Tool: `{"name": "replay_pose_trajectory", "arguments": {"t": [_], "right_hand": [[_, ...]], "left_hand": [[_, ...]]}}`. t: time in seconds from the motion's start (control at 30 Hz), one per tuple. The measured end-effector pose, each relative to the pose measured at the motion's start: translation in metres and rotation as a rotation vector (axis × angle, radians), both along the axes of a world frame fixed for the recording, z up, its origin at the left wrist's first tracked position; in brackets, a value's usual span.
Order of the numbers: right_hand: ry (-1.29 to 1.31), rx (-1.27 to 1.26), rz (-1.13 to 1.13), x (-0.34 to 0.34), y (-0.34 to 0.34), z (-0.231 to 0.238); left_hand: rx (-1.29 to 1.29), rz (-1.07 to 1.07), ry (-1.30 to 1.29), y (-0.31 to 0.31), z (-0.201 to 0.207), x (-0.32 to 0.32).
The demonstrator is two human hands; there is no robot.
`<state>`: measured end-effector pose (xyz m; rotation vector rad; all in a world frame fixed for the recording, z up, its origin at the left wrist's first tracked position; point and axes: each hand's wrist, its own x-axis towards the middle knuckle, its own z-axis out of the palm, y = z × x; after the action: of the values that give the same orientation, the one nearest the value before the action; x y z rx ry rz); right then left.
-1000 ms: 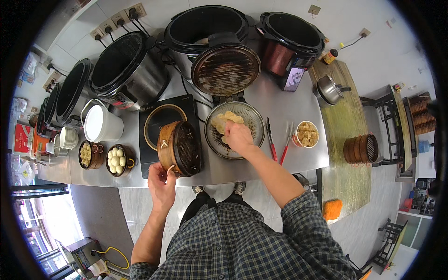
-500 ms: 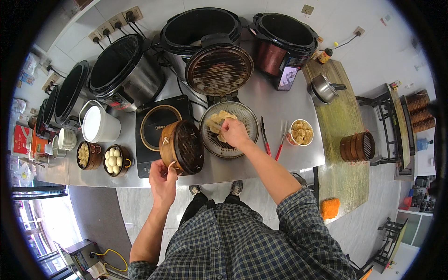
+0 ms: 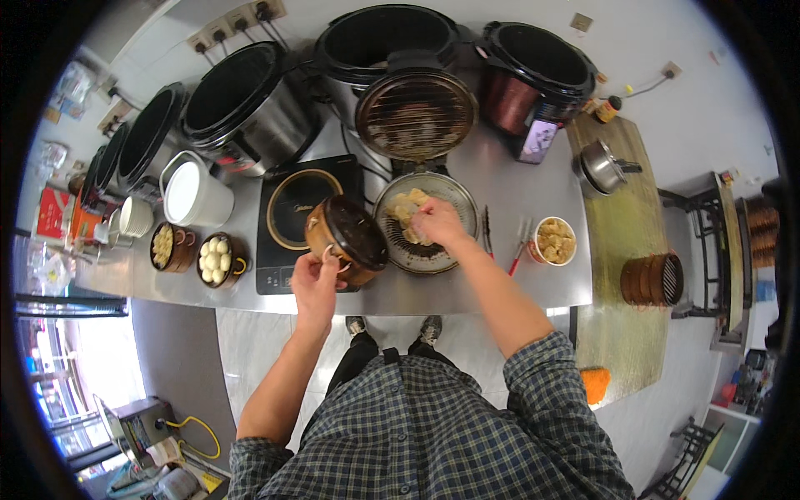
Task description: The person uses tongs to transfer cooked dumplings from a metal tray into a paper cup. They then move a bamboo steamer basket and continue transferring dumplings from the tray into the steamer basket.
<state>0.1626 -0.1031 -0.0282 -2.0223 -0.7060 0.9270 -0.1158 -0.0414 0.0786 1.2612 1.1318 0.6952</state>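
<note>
My left hand (image 3: 317, 282) grips a round bamboo steamer basket (image 3: 367, 268) by a small handle on its near side. The basket is tilted, its dark round face turned toward the griddle. Over the open round electric griddle (image 3: 467, 198), the fingers of my right hand (image 3: 442, 222) are closed together among pale yellowish dumpling-like pieces (image 3: 407, 205). What those fingers hold is hidden. The pieces lie in a heap on the left of the ridged lower plate. The griddle's browned lid (image 3: 417, 115) stands raised behind it.
An induction cooker (image 3: 275, 262) lies left of the griddle. Farther left are a steamer of white buns (image 3: 215, 260), a steamer of dumplings (image 3: 163, 245) and a white bucket (image 3: 212, 204). Red-handled tongs (image 3: 518, 257) and a food-filled paper bowl (image 3: 554, 242) sit right. Several pressure cookers (image 3: 258, 125) line the back.
My view has shifted slightly, so the scene sits farther right and higher. The steamer remains tilted in my left hand. My right hand stays at the griddle, and the pieces appear more heaped.
</note>
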Motion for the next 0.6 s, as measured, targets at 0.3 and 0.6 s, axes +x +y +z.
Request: {"name": "replay_pose_trajectory", "arguments": {"t": [0.3,0.6], "right_hand": [[-0.22,-0.028,0.12,0.005,0.0,-0.011],[-0.282,0.066,0.158,-0.01,-0.005,-0.003]], "left_hand": [[0.003,-0.013,-0.071,-0.02,0.008,0.047],[0.137,-0.058,0.134,-0.025,-0.008,0.057]]}}
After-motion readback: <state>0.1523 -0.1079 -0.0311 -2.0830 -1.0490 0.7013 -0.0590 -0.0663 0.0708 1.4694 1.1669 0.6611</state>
